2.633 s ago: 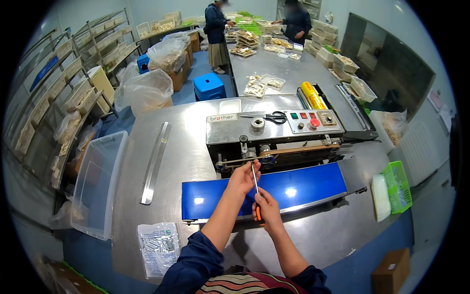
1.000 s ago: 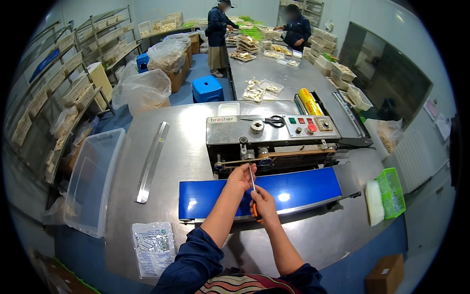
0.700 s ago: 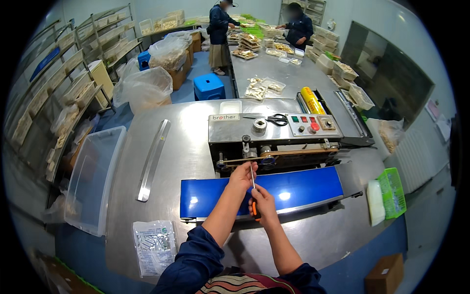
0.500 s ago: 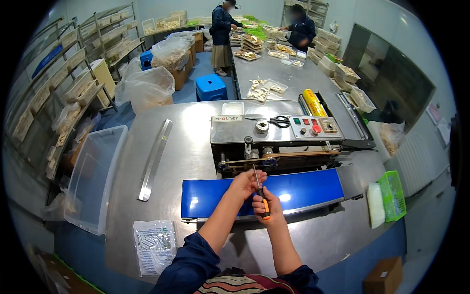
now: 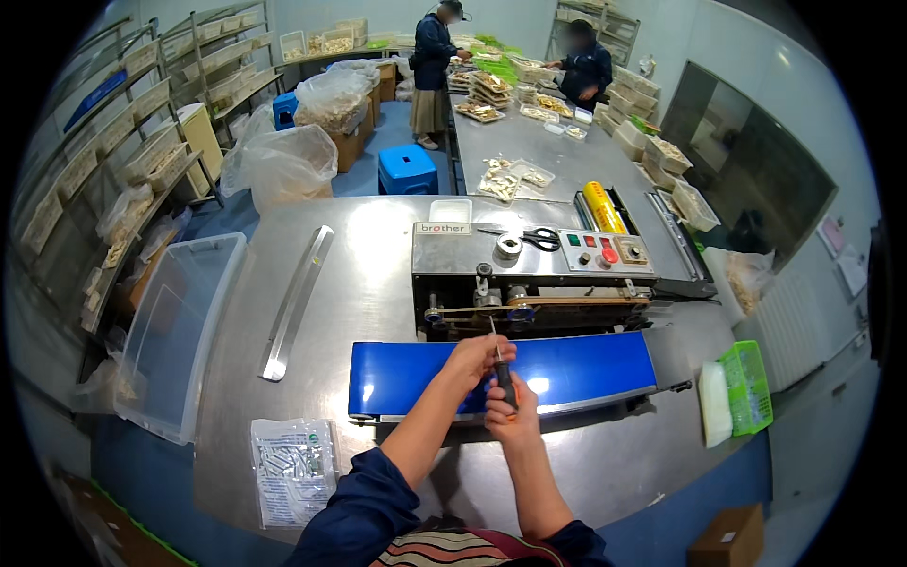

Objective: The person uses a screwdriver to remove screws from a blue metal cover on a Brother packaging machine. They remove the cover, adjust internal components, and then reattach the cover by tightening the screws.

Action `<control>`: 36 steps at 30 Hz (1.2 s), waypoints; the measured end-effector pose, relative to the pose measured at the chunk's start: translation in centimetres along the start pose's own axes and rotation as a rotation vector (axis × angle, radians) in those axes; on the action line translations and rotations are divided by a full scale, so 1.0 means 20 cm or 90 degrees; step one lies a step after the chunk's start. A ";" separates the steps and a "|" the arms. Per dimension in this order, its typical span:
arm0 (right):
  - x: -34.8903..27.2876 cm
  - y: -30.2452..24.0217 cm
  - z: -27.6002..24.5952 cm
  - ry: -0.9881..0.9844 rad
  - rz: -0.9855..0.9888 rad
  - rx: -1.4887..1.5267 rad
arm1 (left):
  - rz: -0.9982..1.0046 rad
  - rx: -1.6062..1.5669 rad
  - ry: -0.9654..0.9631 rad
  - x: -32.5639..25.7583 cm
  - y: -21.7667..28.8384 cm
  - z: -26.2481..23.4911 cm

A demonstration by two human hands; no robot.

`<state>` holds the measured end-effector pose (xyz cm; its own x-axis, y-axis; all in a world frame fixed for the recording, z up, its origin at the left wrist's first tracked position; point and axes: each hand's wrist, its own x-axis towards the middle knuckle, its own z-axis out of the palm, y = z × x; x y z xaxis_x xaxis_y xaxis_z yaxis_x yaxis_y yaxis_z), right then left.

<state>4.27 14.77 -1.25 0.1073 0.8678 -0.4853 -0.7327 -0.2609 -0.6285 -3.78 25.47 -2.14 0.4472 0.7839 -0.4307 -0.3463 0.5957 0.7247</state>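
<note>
My right hand (image 5: 513, 414) is wrapped round the black and orange handle of a screwdriver (image 5: 504, 380). Its thin shaft points away from me, and my left hand (image 5: 475, 359) has its fingers closed about it near the handle. The tip reaches the open front of a metal band-sealing machine (image 5: 444, 257), just below its rollers (image 5: 487, 298) and brown belt (image 5: 576, 301); whether it touches a screw is too small to tell. Both hands are over the blue conveyor belt (image 5: 595, 367) along the machine's front.
Scissors (image 5: 540, 239) and a tape roll (image 5: 508, 247) lie on the machine. Left on the steel table (image 5: 368, 274) are a long metal strip (image 5: 300, 300), a printed plastic bag (image 5: 293, 472) and a clear bin (image 5: 184, 335). A green basket (image 5: 746, 387) stands right. Two people work farther back.
My view has shifted slightly. The screwdriver handle has turned in my right hand, showing less orange; both hands stay at about the same place before the machine.
</note>
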 end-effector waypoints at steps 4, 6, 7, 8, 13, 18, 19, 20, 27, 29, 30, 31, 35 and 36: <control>-0.01 0.00 0.03 0.068 -0.013 -0.035 | -0.025 0.083 -0.041 -0.10 0.01 0.01; -0.02 -0.01 0.06 0.096 -0.025 -0.057 | -0.023 0.069 0.035 -0.10 0.04 0.03; -0.02 0.04 0.05 0.173 -0.213 -0.348 | -0.006 0.087 0.039 -0.11 0.02 0.04; 0.00 0.06 0.03 0.179 -0.258 -0.362 | 0.010 0.103 0.038 -0.13 0.02 0.08; 0.06 -0.10 -0.11 -0.046 0.255 0.344 | -0.052 0.054 -0.149 -0.09 0.00 -0.03; -0.02 -0.02 0.07 0.125 -0.097 -0.129 | 0.082 0.130 -0.075 -0.12 -0.05 -0.06; -0.02 0.01 0.08 0.117 -0.119 -0.128 | 0.102 0.190 -0.045 -0.11 -0.05 -0.06; -0.01 0.02 0.09 0.110 -0.147 -0.131 | 0.126 0.247 -0.021 -0.12 -0.03 -0.04; 0.03 -0.01 -0.02 0.060 0.021 0.232 | -0.021 0.107 -0.132 -0.13 -0.06 -0.04; 0.01 0.05 -0.01 0.149 -0.170 -0.064 | 0.002 0.113 -0.111 -0.14 -0.07 -0.04; 0.01 0.06 0.00 0.189 -0.268 -0.215 | 0.017 0.147 -0.078 -0.14 -0.07 -0.03; 0.00 0.08 0.01 0.229 -0.364 -0.367 | 0.033 0.180 -0.046 -0.15 -0.07 -0.02; 0.06 0.11 0.00 0.276 -0.583 -0.587 | 0.114 0.287 0.072 -0.16 -0.07 0.02; 0.06 0.11 0.01 0.284 -0.625 -0.609 | 0.125 0.329 0.081 -0.18 -0.06 0.04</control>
<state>2.73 15.30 -3.11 0.6226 0.7047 0.3403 0.4627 0.0191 -0.8863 -4.38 21.89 -1.05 0.3013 0.9056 -0.2986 0.0499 0.2978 0.9533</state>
